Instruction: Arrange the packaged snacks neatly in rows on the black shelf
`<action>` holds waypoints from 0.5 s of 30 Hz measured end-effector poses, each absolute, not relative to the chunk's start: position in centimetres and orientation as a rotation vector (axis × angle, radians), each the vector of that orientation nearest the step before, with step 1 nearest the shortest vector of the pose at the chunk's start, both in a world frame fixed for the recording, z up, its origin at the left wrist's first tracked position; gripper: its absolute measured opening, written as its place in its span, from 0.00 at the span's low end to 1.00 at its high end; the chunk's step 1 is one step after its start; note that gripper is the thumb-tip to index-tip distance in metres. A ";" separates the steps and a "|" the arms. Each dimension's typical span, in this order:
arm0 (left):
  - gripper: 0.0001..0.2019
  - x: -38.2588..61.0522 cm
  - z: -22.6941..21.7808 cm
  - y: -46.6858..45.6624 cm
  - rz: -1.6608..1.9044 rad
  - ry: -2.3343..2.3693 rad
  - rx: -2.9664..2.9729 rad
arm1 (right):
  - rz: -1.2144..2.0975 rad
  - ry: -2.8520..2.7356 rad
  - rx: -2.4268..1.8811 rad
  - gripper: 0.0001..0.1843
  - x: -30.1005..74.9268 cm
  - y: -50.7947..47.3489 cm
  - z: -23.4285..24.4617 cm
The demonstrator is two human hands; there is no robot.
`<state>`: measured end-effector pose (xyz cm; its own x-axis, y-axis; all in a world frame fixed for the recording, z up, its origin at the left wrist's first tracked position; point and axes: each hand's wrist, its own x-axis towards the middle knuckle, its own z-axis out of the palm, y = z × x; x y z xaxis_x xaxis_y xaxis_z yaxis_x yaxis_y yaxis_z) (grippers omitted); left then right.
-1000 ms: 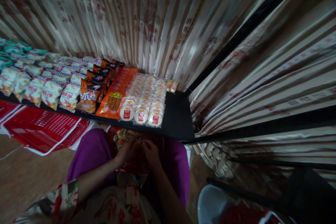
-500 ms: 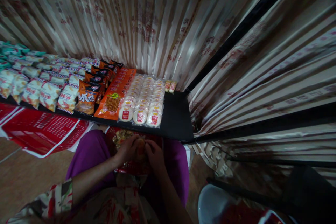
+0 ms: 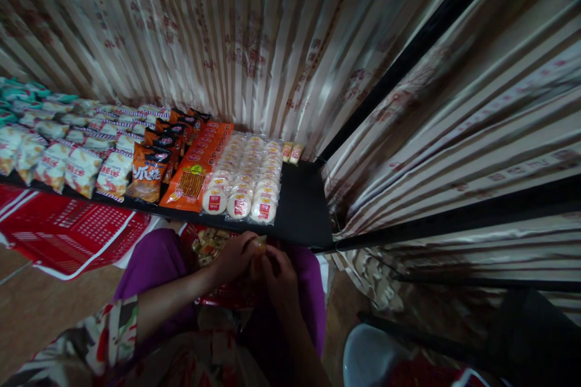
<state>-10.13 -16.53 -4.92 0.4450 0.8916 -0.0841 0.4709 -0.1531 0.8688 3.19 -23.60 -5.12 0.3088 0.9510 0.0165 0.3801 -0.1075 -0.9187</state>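
Observation:
Between my two hands, just past my lap, is a small wrapped snack packet [image 3: 258, 261] in clear film with an orange-red mark. My left hand [image 3: 233, 259] grips it from the left, fingers closed. The fingers of my right hand [image 3: 280, 275] pinch its right side. Below them a red bag or container [image 3: 227, 299] lies between my knees, with several gold-wrapped packets [image 3: 209, 245] showing at its left. Its exact shape is hidden by my arms. Two small pale packets [image 3: 292, 152] stand at the back of the black shelf [image 3: 302, 205].
Rice cracker packs [image 3: 240, 181] stand in three rows on the shelf. Left of them are a flat orange snack bag [image 3: 195, 172], black-and-orange bags [image 3: 147, 175] and many white bags [image 3: 84, 169]. A red basket [image 3: 82, 230] is below left. Striped curtain [image 3: 254, 30] and black bars [image 3: 422, 54] enclose the shelf.
Both hands have moved slightly to the right with the packet, and the packet's top end now shows above the fingers. The camera view has shifted a little.

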 end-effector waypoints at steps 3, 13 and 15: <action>0.14 -9.1 -4.2 -16.3 0.603 1.123 1.822 | 0.743 -1.191 -1.692 0.13 3.9 -23.8 -4.6; 0.12 -5.2 -2.7 -14.3 0.558 1.087 1.890 | 0.503 -1.215 -1.799 0.25 6.4 -23.8 -6.1; 0.12 -4.5 -2.3 -13.9 0.539 1.104 1.909 | 0.464 -1.218 -1.812 0.27 6.6 -23.7 -6.4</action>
<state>-4.52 -13.87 -2.33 0.5186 0.8539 -0.0442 0.4905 -0.2548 0.8334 6.56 -23.69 -6.41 0.4495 0.8792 0.1583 0.5514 -0.1337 -0.8234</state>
